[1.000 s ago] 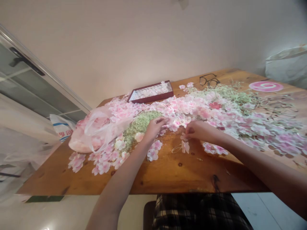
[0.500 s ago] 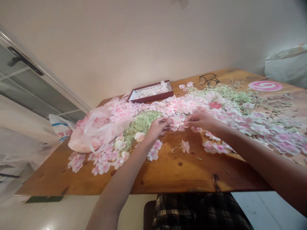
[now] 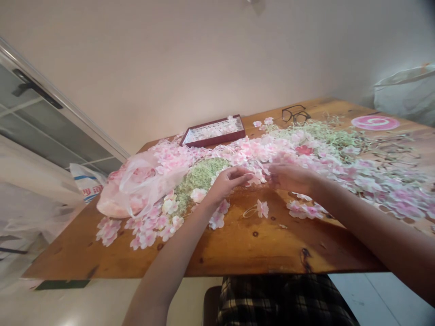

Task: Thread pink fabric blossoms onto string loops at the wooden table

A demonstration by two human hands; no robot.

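Note:
My left hand is at the near edge of the heap of pink petals, its thumb and fingers pressed round a pink petal. Facing it from the right, my right hand has its fingers bent among the petals; its fingertips are blurred, so what they hold cannot be made out. Nearer me on the wood lies a single pink flower with a thin looped stem. A green mound of small stamens sits left of my left hand.
A dark red box with white flower pieces stands against the wall. Glasses, green stems and a pink disc lie farther right on the wooden table. A clear bag of petals rests at the left.
My left hand has shifted slightly right, and the fingers of my right hand have turned and blurred. The two hands are a little closer together.

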